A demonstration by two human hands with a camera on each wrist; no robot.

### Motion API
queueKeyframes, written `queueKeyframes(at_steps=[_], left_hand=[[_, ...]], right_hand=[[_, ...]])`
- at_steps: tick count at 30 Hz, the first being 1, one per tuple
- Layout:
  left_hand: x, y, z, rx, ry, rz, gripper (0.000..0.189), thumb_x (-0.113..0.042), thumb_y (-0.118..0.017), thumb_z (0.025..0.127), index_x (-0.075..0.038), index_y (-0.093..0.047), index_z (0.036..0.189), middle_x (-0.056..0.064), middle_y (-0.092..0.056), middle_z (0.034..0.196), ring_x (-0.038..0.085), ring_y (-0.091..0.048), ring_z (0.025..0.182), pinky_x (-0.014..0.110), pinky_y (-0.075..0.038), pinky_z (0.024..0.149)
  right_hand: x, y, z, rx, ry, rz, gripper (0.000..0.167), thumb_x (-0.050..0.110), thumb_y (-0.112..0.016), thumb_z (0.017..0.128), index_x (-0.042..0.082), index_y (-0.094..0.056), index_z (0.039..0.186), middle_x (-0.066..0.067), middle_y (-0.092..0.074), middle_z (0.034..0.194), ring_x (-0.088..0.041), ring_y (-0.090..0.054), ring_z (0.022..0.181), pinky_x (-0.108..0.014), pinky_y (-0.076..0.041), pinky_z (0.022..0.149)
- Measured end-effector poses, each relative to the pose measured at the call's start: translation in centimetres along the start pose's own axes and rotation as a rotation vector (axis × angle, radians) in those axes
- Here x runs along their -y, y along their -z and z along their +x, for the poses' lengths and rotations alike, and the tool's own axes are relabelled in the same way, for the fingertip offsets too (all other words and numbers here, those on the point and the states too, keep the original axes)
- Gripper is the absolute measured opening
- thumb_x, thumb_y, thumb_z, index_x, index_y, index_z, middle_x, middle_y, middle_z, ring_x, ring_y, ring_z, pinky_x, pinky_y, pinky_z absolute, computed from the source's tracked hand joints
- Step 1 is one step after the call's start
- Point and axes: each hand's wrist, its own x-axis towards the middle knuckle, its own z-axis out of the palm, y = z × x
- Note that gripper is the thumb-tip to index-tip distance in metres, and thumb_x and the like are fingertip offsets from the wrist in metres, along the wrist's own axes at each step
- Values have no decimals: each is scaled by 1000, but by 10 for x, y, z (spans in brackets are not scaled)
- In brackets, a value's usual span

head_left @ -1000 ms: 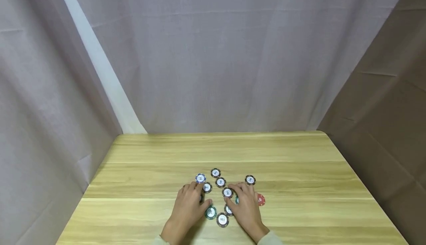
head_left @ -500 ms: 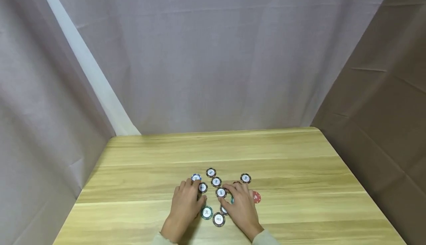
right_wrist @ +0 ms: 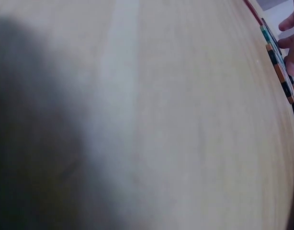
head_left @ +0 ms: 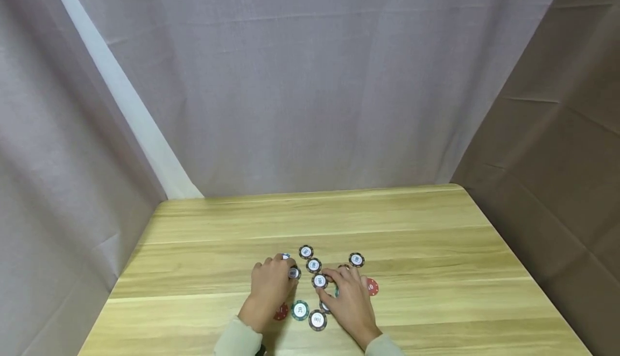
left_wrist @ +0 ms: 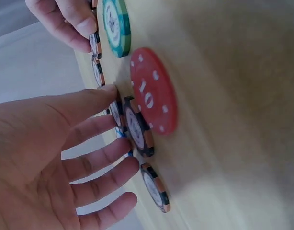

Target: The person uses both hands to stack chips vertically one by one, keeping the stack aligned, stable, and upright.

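Poker chips lie flat on the wooden table around both hands. My left hand [head_left: 271, 285] has its thumb and index finger at the edges of a black poker chip [head_left: 293, 273] marked 100; in the left wrist view its other fingers spread loosely behind the chip. A blue-edged chip [head_left: 286, 256] is partly under those fingers. My right hand [head_left: 352, 298] pinches another black chip [head_left: 319, 281] between thumb and index finger. Its palm partly covers a green chip [head_left: 337, 292] and a black chip [head_left: 325, 306].
Near my left wrist are a red chip [head_left: 281, 311], a green 20 chip [head_left: 300, 310] and a black chip [head_left: 317, 320]. More black chips [head_left: 306, 251] lie farther back, one [head_left: 356, 260] to the right. Another red chip [head_left: 372, 286] sits right of my right hand. Curtains [head_left: 310, 103] surround the table.
My left hand has shifted a little forward over the black chip, uncovering a red chip by its wrist. The head view has swung slightly; my right hand stays by its chip.
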Motion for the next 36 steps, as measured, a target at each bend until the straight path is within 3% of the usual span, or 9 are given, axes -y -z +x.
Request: queueKeyframes(at_steps=[5, 13, 20, 23, 32, 36], left_hand=[[-1, 2, 4, 27, -16, 1, 31, -29, -91, 82, -15, -80, 107, 7, -75, 101, 26, -71, 87, 49, -60, 78], [-4, -1, 10, 76, -99, -25, 28, -18, -89, 80, -4, -76, 101, 10, -71, 100, 26, -70, 90, 46, -61, 79], [0, -7, 6, 64, -155, 9, 21, -22, -80, 73, -7, -68, 82, 7, -66, 88, 20, -63, 80, 40, -59, 74], [1, -9, 5, 72, -158, -9, 22, -22, -78, 70, -7, -65, 80, 8, -65, 89, 20, -62, 79, 38, -60, 73], [-5, -2, 9, 91, -160, -131, 37, -20, -80, 73, 1, -69, 101, 11, -64, 98, 16, -57, 79, 30, -58, 65], [-10, 4, 11, 93, -167, -199, 50, -19, -83, 74, 4, -69, 116, 13, -65, 103, 17, -61, 83, 31, -60, 69]], right_hand=[[1, 1, 0, 8, -9, -11, 43, 44, -83, 83, 23, -77, 120, 9, -68, 104, -13, -50, 98, -33, -33, 79], [-3, 2, -1, 15, -26, -28, 43, 41, -82, 82, 22, -78, 120, 8, -68, 102, -15, -51, 100, -35, -35, 81], [-2, -3, -5, 15, -20, -24, 42, 41, -81, 81, 24, -78, 119, 11, -67, 100, -12, -50, 96, -33, -34, 79], [-1, -4, -6, 16, -9, -19, 42, 41, -81, 81, 23, -78, 119, 11, -66, 98, -11, -49, 94, -33, -33, 79], [-2, 0, -1, 15, 21, -35, 41, 43, -83, 83, 24, -78, 120, 10, -69, 101, -12, -49, 92, -33, -32, 77], [-2, 2, 1, 20, 37, -32, 41, 43, -83, 84, 25, -79, 121, 10, -70, 104, -12, -49, 93, -33, -32, 78]])
